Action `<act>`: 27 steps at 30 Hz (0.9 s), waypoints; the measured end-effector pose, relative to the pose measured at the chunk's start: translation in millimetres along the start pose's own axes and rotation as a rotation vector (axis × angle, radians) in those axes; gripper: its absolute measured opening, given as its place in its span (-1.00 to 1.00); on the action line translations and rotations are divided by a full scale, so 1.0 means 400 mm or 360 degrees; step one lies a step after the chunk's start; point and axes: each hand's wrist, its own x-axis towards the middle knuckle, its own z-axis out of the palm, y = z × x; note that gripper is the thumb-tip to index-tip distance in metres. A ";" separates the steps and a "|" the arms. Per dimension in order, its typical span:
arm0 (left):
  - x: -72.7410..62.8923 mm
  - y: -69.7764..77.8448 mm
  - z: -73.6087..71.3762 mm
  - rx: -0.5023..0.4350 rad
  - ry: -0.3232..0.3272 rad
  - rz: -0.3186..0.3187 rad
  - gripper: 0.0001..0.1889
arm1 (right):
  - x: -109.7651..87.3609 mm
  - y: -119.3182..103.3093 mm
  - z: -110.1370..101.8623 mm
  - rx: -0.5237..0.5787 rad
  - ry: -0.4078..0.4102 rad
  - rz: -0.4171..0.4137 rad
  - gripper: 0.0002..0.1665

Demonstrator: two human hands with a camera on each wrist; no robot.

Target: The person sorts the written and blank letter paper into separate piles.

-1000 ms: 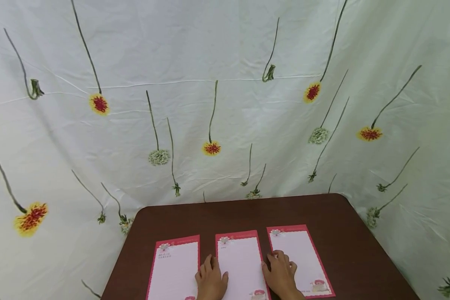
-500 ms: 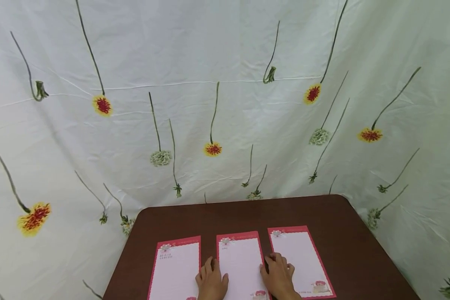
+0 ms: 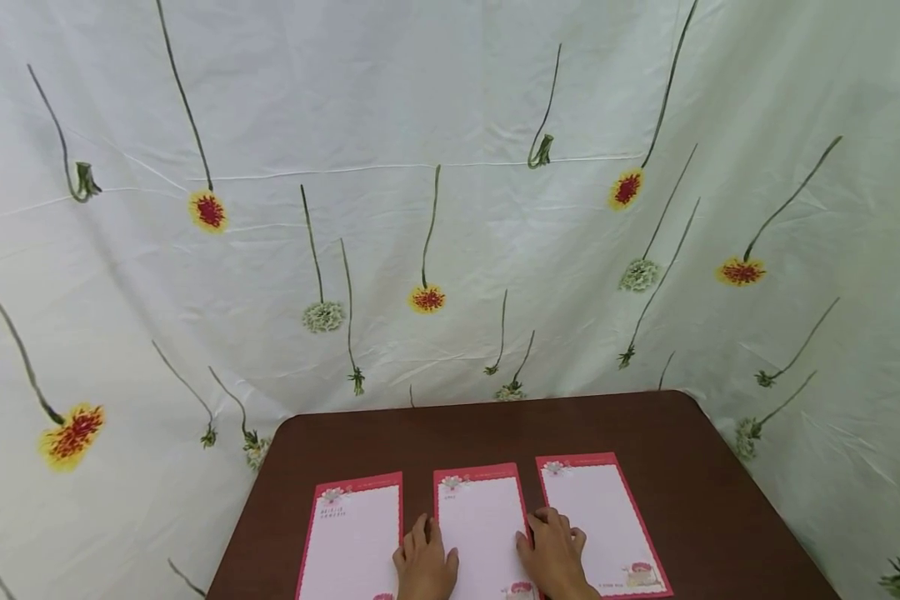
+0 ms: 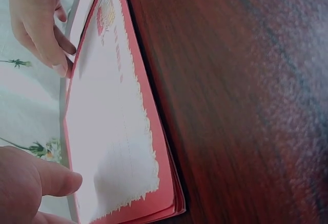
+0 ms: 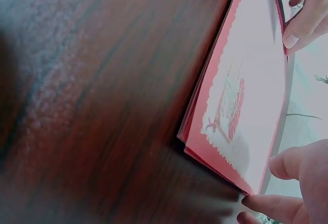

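Three notepads with pink-red borders lie side by side on a dark brown table. The middle notepad [image 3: 483, 525] is between my hands. In the head view, my left hand [image 3: 426, 562] grips its left edge, thumb over the page and fingers along the side. My right hand [image 3: 553, 554] holds its right edge, fingers curled and overlapping the right notepad [image 3: 596, 517]. The left wrist view shows the left thumb [image 4: 56, 179] at the pad's edge. In the right wrist view, the right thumb [image 5: 287, 163] and a finger sit near a corner of the layered pad.
The left notepad [image 3: 356, 533] has two short lines of handwriting near its top. Beyond the dark brown table [image 3: 495, 425] hangs a pale cloth [image 3: 495, 233] printed with flowers, which also covers both sides.
My right hand has shifted slightly left, closer against the middle notepad. The left hand stays at the opposite edge, and the head view has moved a little.
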 end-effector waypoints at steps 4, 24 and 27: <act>-0.002 0.001 0.002 0.0003 0.0016 0.0007 -0.34 | 0.003 -0.004 -0.001 0.0015 -0.0005 0.0021 -0.54; 0.001 -0.011 -0.024 -0.0163 0.0451 0.0274 -0.61 | 0.038 -0.014 -0.024 0.0242 0.0027 0.0074 -0.82; 0.003 -0.009 -0.052 -0.0222 0.0432 0.0262 -0.59 | 0.040 -0.023 -0.021 0.0280 0.0060 0.0049 -0.82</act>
